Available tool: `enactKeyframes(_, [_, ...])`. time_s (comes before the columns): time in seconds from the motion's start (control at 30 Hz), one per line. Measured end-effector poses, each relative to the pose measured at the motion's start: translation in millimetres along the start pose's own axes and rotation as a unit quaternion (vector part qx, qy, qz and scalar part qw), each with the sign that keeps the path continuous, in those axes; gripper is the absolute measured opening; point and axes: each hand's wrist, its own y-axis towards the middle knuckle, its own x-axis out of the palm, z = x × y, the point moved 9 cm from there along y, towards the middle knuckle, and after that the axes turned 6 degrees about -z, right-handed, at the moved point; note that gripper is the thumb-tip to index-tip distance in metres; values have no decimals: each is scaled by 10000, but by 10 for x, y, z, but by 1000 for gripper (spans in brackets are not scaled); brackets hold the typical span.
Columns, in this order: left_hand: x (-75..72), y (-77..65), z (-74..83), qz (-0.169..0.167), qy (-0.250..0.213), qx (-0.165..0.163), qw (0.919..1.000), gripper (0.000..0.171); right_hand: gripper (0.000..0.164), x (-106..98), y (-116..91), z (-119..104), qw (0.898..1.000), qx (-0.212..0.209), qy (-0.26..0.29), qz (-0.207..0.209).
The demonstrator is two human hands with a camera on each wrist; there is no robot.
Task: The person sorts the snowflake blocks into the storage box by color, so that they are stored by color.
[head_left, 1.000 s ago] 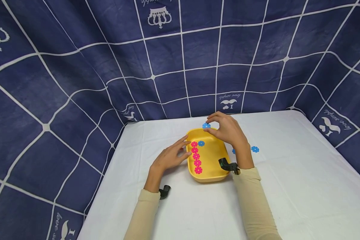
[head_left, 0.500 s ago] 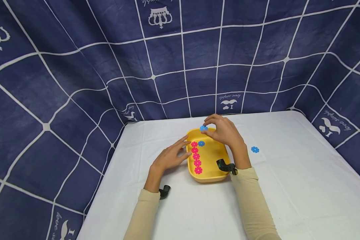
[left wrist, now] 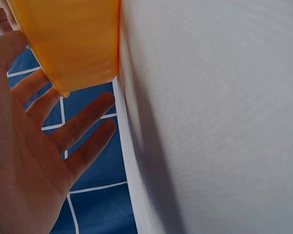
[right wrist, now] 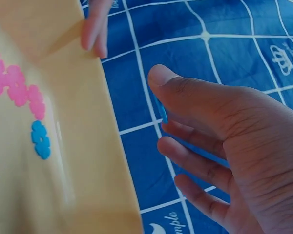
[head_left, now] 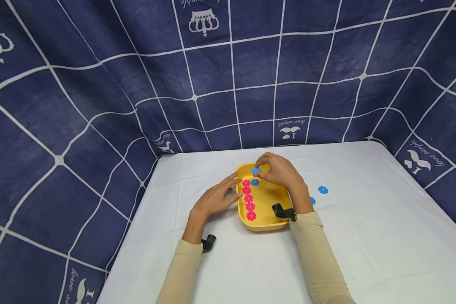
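Observation:
My right hand [head_left: 280, 172] pinches a blue flower-shaped disc [head_left: 256, 170] between thumb and index finger, over the far end of the yellow tray [head_left: 267, 202]. In the right wrist view the held disc [right wrist: 162, 112] shows edge-on beneath the thumb. Several pink flower-shaped discs [head_left: 248, 198] form a row along the tray's left side. Beside the far end of that row lies a blue disc [head_left: 255, 182]. My left hand [head_left: 214, 199] is at the tray's left rim with its fingers spread. The left wrist view shows its thumb and fingertips right at the rim, other fingers extended.
Right of the tray, a blue disc [head_left: 323, 190] lies on the white tablecloth [head_left: 247, 266]. Another blue disc [head_left: 313, 201] is partly hidden by my right wrist. A dark blue curtain [head_left: 213, 114] with white lines rises behind the table.
My right hand has come down and slightly left with the blue disc, from above the far rim to inside the tray's outline. The left hand and tray have stayed put.

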Motion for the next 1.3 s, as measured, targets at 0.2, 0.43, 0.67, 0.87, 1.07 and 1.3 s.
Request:
enactKeyframes(0.2, [7,-3,-5,7,22,-44,10000,62,31,124,27,48,9997,99,39,-199])
enactKeyframes(0.43, [12,-4,2,-42,50,-51,10000,63,29,239,36,102,9985,242,94,-490])
enactKeyframes(0.67, [20,-5,6,-45,10,61,10000,63,32,327,44,128,9970,226,153,-727])
enactKeyframes(0.87, [25,-5,-6,-26,-27,34,10000,62,35,359,34,161,9955,334,171,-873])
enactKeyframes(1.07, [14,-5,7,-12,-49,104,9999,62,35,377,34,187,9944,405,192,-952])
enactKeyframes(1.3, [9,8,-2,-19,-92,61,9999,61,33,408,60,199,9934,381,155,-1069])
